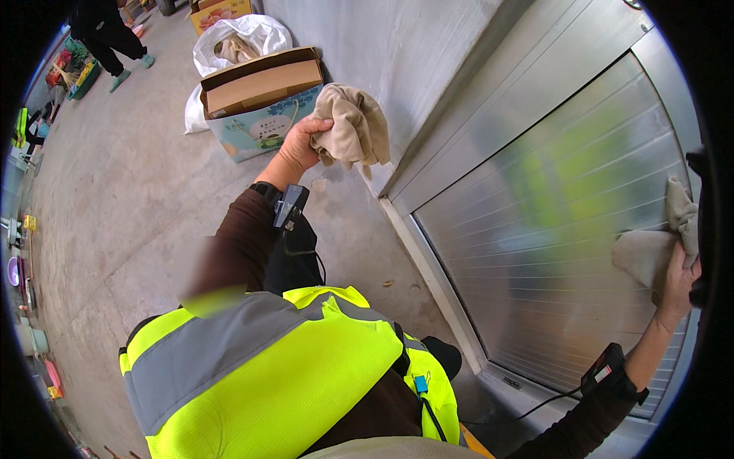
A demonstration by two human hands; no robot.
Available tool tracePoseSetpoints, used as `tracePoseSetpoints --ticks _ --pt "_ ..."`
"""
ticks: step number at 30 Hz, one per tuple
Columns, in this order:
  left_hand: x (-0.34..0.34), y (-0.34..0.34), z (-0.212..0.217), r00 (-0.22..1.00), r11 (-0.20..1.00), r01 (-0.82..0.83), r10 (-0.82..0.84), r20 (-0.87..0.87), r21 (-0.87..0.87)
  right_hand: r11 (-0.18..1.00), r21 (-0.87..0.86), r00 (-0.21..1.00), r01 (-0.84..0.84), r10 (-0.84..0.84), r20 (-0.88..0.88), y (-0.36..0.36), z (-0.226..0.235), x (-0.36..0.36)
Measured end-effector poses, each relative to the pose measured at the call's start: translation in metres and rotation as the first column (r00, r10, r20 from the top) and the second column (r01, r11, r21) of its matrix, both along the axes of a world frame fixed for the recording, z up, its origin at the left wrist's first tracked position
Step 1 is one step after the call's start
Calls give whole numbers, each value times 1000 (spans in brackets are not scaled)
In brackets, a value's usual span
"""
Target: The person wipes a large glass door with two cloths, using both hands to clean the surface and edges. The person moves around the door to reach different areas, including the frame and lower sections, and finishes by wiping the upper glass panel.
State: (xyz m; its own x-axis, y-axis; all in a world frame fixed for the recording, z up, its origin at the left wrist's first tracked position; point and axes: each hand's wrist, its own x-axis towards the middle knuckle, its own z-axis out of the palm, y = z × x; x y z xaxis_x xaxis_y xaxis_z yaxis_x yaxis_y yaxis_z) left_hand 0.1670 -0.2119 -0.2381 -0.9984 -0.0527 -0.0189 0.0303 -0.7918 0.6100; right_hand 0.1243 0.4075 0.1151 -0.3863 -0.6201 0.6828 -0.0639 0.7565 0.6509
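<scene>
My left hand (300,143) is closed round a crumpled beige cloth (350,126), held out in the air in front of a cardboard box. On the right, my right hand (677,284) presses a greyish-beige rag (644,258) against the ribbed metal door (535,222). Part of that rag sticks up above the fingers, near the door's right edge. The fingertips of my right hand are partly hidden by the dark rim of the view. A dark device is strapped to each of my wrists.
An open light-blue printed cardboard box (264,122) stands by the grey wall (367,46), with a white plastic bag (243,38) behind it. The door's frame and raised sill (436,283) run beside my feet. Far left, another person (107,38) stands near a tub. Basins and tools line the left edge.
</scene>
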Motion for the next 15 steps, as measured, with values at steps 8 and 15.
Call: tracePoseSetpoints --ticks 8,15 --pt "1 5 1 1000 997 -1 3 27 -76 968 -246 989 -37 70 126 -17 -6 1" --pt "1 26 -8 980 905 -87 152 127 -416 970 -235 993 -64 85 79 -58 -3 22"
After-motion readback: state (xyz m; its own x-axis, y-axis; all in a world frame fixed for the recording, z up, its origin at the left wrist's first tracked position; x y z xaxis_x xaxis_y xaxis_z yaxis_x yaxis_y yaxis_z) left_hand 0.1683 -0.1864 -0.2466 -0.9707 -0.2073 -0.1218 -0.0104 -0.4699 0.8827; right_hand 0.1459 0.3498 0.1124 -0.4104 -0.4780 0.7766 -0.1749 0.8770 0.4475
